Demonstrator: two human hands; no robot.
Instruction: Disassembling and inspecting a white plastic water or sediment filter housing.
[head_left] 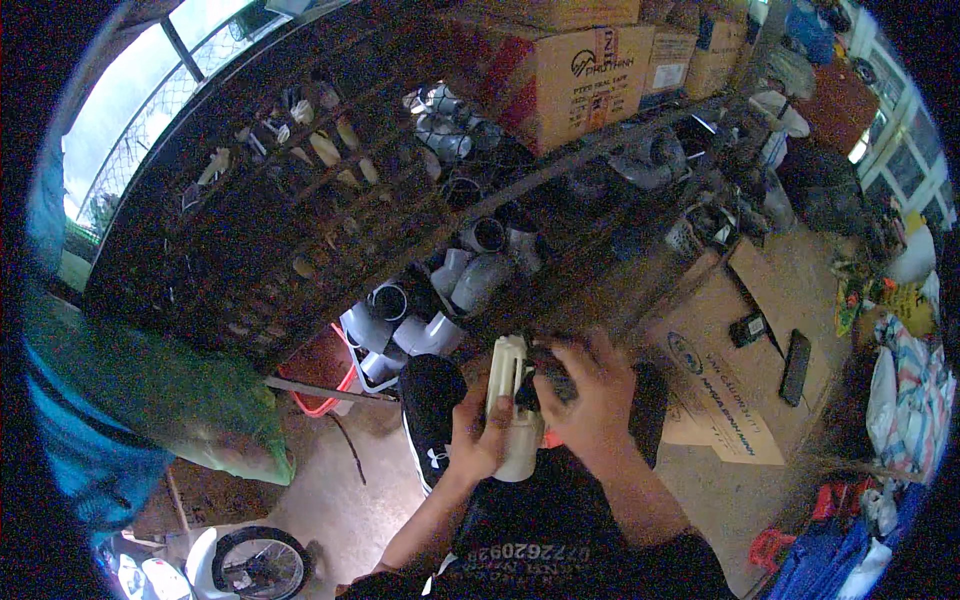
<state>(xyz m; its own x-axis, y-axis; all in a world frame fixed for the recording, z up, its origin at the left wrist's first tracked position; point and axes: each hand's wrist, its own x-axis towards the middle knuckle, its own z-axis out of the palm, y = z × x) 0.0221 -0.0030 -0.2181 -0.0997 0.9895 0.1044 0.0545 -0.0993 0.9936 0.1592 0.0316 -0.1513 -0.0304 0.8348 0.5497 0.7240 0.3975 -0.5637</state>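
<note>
Over my lap, a cream-coloured plastic piece (519,449) stands roughly upright, with a rounded lower body and a narrower, ridged upper part. My left hand (478,437) is wrapped round its left side, with the thumb across the front. My right hand (592,402) is at its upper right, fingers bent and somewhat smeared by motion. A small dark part shows beside the right fingertips. The frame does not show whether those fingers grip it. Just below the right hand is a bit of orange-red, too small to name.
Ahead, a dark rack (330,240) holds small fittings, with grey pipe elbows (484,283) at its near edge. Cardboard boxes (580,85) sit above. Flattened cardboard (725,400) carries a black remote control (795,367). A green sack (180,400) and a motorbike wheel (262,563) are at left.
</note>
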